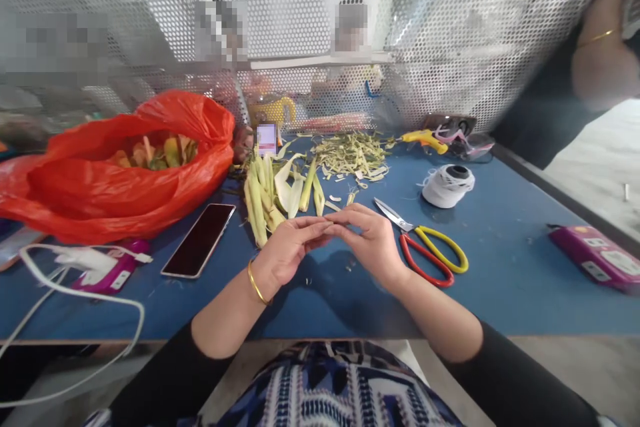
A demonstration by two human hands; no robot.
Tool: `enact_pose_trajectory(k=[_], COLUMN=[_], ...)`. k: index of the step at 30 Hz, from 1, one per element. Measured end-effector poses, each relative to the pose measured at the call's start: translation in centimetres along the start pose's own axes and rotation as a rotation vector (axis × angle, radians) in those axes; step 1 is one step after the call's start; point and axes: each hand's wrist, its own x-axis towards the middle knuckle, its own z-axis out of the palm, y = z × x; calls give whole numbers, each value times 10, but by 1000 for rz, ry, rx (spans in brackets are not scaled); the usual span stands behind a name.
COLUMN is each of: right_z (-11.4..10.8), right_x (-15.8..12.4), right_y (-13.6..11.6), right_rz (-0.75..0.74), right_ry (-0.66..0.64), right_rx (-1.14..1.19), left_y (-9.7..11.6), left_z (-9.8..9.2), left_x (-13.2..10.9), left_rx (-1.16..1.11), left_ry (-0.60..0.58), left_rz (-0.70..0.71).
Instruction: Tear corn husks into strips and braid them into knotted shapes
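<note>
My left hand (295, 245) and my right hand (364, 240) meet fingertip to fingertip above the front middle of the blue table. Both are closed in a pinch, and whatever lies between the fingers is hidden or too small to name. Just beyond the left hand lies a bundle of pale green corn husks (257, 197), with loose husk pieces beside it. A heap of shredded green strips (350, 153) sits farther back. Scissors (425, 250) with one red and one yellow handle lie right of my right hand, blades partly apart.
A red plastic bag (125, 197) with orange and green contents stands at left. A phone (199, 240), white cable (137, 307) and purple power strip (117, 270) lie near it. Rightward are white thread (445, 190), a yellow glue gun (425, 140) and another purple box (595, 257). Perforated metal (300, 7) closes the back.
</note>
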Motion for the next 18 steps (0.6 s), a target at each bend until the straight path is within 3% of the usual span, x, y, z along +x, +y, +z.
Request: enact_pose_trajectory(k=[8, 11, 13, 16, 18], right_z=[-22, -36, -51, -77, -90], right_x=[-37, -44, -45, -42, -40], right_y=[-3, 1, 10, 27, 35], right_rz=[10, 51, 153, 368, 434], right_ry=[75, 123, 126, 36, 3], right_rx=[-70, -115, -182, -244, -222], left_y=[-23, -24, -21, -14, -11], left_z=[17, 26, 29, 29, 29], left_x=[-4, -1, 7, 30, 48], left_rx=[60, 180, 348, 666, 871], left_ry=[-145, -152, -77, 118, 195], left_rz=[-148, -159, -70, 161, 313])
